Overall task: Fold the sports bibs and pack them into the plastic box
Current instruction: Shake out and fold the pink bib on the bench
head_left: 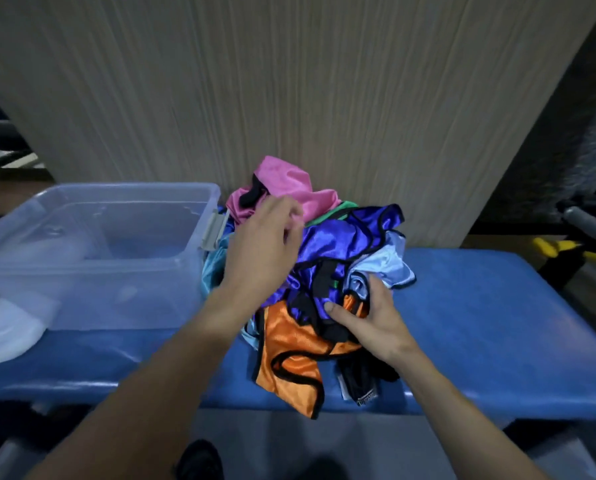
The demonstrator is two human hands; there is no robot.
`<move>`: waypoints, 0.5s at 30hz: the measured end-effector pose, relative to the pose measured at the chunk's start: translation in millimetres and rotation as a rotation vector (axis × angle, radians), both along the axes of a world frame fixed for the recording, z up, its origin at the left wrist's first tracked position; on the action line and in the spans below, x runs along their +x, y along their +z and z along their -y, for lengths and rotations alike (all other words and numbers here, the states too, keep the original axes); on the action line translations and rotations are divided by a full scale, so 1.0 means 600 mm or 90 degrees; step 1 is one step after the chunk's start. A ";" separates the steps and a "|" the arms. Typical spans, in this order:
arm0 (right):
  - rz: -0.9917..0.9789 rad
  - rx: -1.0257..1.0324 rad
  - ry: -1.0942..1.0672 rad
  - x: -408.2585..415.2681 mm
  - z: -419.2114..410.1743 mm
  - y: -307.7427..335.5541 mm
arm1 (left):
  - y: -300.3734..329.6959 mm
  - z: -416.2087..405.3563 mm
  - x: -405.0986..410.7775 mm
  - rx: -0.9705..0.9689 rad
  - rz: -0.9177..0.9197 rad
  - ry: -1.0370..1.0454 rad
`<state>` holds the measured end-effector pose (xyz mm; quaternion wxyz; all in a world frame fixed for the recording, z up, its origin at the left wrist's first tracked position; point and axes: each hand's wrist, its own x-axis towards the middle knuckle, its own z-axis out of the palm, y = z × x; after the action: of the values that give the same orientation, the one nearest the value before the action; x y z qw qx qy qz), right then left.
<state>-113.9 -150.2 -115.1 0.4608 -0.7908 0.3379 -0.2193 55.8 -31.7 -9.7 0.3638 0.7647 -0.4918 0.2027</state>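
Beneath both hands (265, 244) lies the bib pile (327, 271).

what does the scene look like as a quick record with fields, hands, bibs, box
surface: blue padded bench
bib pile: unfolded heap beside the box, on its right in the view
colours on show: pink bib, dark blue bib, light blue bib, orange bib
plastic box: clear, lid off, no bibs inside
left hand: over the pile near the pink bib, fingers curled; grip unclear
right hand: gripping fabric at the pile's near side
folded so far: none visible
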 end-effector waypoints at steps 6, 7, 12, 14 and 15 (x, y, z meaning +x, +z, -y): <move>-0.011 -0.020 -0.017 -0.049 0.009 0.048 | 0.047 0.062 0.077 0.437 0.233 0.209; -0.011 -0.040 -0.021 -0.057 0.010 0.050 | 0.052 0.062 0.083 0.428 0.248 0.213; 0.009 -0.088 0.070 -0.055 -0.010 0.052 | 0.158 0.067 0.070 0.057 0.026 0.178; -0.007 -0.119 0.115 -0.044 -0.016 0.051 | 0.216 0.065 0.059 -0.081 -0.048 0.162; -0.012 -0.135 0.125 -0.040 -0.016 0.051 | 0.242 0.061 0.050 -0.150 -0.080 0.133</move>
<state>-137.8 -140.6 -84.6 0.3906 -0.8664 0.2382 -0.1999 86.1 -68.4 135.5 0.4576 0.7749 -0.3592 0.2474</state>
